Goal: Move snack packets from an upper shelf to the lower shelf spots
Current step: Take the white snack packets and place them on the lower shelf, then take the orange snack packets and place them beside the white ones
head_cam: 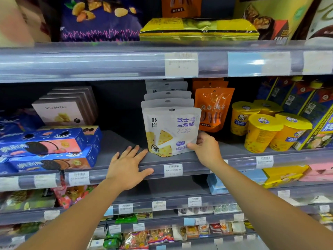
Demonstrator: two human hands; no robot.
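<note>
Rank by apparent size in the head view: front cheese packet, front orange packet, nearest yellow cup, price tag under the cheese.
1. Cheese packet.
2. Orange packet and yellow cup look alike; the packet sits farther back, partly hidden.
3. Price tag.

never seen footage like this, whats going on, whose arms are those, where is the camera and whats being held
There is no machine here: a person is working with bare hands. The single picture comes from a wide-angle camera worn on the head, looking forward and down, so both arms reach in from below. They face shop shelves of snacks. The right hand pinches the lower corner of a white Triangle Cheese packet, which stands at the front of a row of like packets. The left hand lies flat, fingers straight, on the front of the shelf beside it and holds nothing. On the same shelf are orange pouches, yellow cups and blue biscuit boxes.
</note>
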